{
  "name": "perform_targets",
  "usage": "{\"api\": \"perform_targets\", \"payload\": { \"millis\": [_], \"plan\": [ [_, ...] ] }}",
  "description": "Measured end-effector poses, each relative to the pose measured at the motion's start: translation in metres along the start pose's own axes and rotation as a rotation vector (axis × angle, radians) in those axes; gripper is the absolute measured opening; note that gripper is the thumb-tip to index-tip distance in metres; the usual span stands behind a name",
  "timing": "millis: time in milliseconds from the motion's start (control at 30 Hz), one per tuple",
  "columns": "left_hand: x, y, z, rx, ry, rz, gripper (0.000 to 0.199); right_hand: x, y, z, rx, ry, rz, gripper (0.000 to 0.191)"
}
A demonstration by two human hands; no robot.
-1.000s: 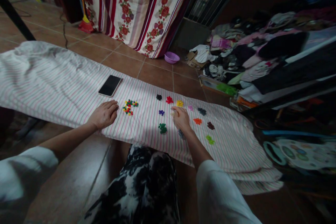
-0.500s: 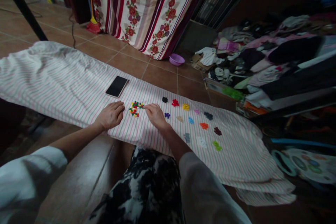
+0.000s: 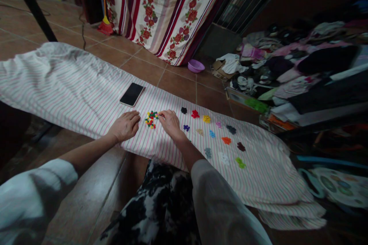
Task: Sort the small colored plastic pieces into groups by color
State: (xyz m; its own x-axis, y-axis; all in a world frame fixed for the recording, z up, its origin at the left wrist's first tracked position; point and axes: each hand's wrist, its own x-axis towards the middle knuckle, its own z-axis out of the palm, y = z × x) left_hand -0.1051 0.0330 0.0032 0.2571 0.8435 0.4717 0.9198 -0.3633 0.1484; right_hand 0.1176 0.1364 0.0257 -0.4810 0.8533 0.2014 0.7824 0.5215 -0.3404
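Observation:
A curved cluster of small red, yellow and green pieces (image 3: 150, 123) lies on the striped cloth (image 3: 94, 80) between my hands. My right hand (image 3: 170, 123) is at the cluster's right end, thumb and forefinger closed together; whatever they pinch is too small to make out. My left hand (image 3: 126, 125) rests flat on the cloth left of the cluster, palm down, holding nothing. Right of my right hand are small colour-sorted piles, among them a black pile (image 3: 184, 110), a red pile (image 3: 195, 114), a yellow pile (image 3: 206, 119) and a purple pile (image 3: 186, 128).
A phone (image 3: 132, 94) lies on the cloth beyond my left hand. More piles, such as the orange pile (image 3: 226, 140) and lime green pile (image 3: 240, 162), spread rightward. Past the far edge, a purple basin (image 3: 196, 66) sits on the floor near a patterned curtain (image 3: 166, 11).
The view has shifted slightly, so the scene sits a little further right. My right hand stays at the cluster's right end with fingers pinched; my left hand remains resting on the cloth.

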Motion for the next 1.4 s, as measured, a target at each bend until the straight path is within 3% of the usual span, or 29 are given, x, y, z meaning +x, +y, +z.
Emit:
{"api": "perform_targets", "payload": {
  "millis": [700,1133,1400],
  "plan": [
    [0.0,0.0,-0.001,-0.021,0.002,-0.001,0.032,0.016,-0.013,0.004,-0.048,-0.066,0.062,0.012],
    [0.0,-0.002,0.001,-0.077,0.015,-0.023,0.03,0.008,-0.003,0.006,0.167,0.03,-0.052,0.013],
    [-0.001,-0.002,-0.001,-0.048,0.03,0.002,0.031,-0.005,0.0,-0.003,0.269,0.113,-0.003,0.017]
  ]
}}
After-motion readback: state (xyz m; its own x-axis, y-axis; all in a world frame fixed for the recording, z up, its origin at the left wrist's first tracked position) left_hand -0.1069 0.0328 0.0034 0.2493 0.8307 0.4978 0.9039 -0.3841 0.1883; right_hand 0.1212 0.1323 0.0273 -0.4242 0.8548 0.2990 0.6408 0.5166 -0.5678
